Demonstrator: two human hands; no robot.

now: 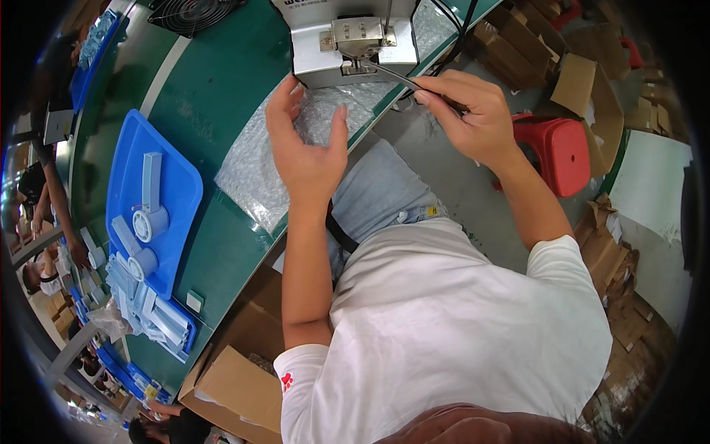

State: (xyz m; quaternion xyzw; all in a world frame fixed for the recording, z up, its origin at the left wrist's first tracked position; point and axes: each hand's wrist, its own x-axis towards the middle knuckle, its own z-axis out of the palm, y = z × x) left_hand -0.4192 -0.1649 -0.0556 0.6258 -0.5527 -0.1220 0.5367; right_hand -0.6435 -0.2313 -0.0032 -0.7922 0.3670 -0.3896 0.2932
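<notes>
Nearby, green table (211, 96), red stool (571, 157).

White short-sleeved T-shirt (466, 318), red mark (287, 381) on left sleeve (302, 364); faded blue jeans (384, 181).

- The machine (353, 13) is white and silver with dark edges; it stands upright, and its top part is cut off by the upper border of my view.
- On its front it carries a metal block (358, 31) with small screws, and a thin rod (388, 15) rises at the right side.
- It stands near the edge of the green table (214, 96), with clear bubble wrap (251, 166) in front of it.
- The tool (399, 76) is thin, dark and metallic; I hold it slanted in my right hand (470, 111).
- Its tip is at the block's lower part; whether it touches, I cannot tell.
</notes>
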